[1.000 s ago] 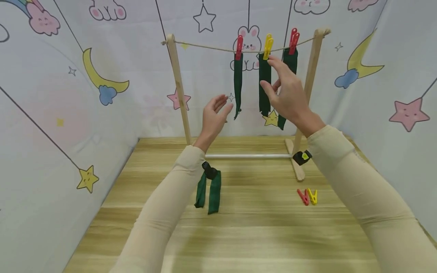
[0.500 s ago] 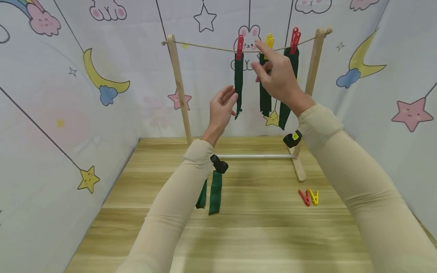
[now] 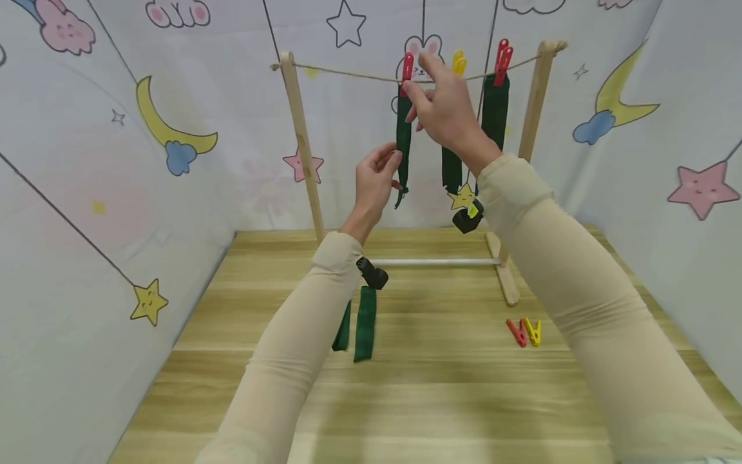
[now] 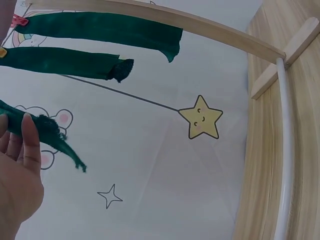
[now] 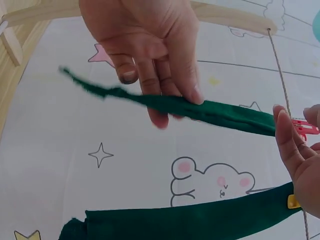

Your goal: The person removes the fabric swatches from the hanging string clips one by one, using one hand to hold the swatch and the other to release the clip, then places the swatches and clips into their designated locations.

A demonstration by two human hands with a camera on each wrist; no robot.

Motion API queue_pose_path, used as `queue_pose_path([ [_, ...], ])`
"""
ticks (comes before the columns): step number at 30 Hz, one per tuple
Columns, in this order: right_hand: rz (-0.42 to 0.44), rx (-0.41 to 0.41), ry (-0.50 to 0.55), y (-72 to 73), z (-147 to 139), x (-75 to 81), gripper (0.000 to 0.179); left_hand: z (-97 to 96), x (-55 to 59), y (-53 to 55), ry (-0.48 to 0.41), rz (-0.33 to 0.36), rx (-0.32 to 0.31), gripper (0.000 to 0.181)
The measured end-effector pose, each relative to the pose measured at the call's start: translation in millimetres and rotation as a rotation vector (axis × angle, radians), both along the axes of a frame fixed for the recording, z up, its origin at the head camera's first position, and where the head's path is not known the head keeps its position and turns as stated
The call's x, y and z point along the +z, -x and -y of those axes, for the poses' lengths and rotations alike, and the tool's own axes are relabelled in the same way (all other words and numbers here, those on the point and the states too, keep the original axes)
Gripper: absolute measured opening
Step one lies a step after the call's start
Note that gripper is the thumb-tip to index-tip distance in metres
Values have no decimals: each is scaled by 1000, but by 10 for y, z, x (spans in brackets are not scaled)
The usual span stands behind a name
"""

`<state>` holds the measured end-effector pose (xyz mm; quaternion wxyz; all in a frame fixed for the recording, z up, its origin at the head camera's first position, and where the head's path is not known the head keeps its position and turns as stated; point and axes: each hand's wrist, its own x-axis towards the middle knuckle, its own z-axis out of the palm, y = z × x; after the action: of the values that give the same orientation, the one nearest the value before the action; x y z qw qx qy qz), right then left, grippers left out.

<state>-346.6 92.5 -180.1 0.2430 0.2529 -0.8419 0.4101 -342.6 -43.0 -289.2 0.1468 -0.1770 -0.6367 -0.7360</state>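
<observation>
My left hand (image 3: 373,183) pinches the lower part of a narrow green cloth strip (image 5: 225,117), its thumb on one side and fingers behind. The strip's frayed tail (image 4: 70,150) pokes out past the fingers. A red clothespin (image 3: 408,64) fastens this strip to the line. Beside that clothespin is my right hand (image 3: 446,106), index finger raised and thumb tip overlapping the clip's lower end in the head view. To the right hang two more green strips, one under a yellow clothespin (image 3: 459,62) and one (image 3: 495,109) under red clothespins (image 3: 504,61).
The twine line (image 3: 348,74) runs between two wooden posts (image 3: 536,96), with a white bar (image 3: 435,261) low between them. On the wooden table (image 3: 440,406) lie green strips (image 3: 365,325) at left, and red (image 3: 516,333) and yellow clothespins (image 3: 533,332) at right.
My right hand has moved left along the line, from the yellow clothespin to the red one. My left hand has moved right and taken hold of the leftmost hanging strip.
</observation>
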Motion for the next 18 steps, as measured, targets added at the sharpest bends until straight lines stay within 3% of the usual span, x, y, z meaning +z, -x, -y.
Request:
queue_pose_path([
  [3,12,2,0,29,37,13,56,23,74,-83,2,-3,-4,26],
  [6,27,13,25,47,52,49,57,9,118,-85,-20,0,-20,24],
  [12,95,29,135,68,91,125,54,-14,105,47,-114,18,-118,29],
  [18,136,-18,119,70,118,204,51,-22,117,111,-196,40,-165,30],
])
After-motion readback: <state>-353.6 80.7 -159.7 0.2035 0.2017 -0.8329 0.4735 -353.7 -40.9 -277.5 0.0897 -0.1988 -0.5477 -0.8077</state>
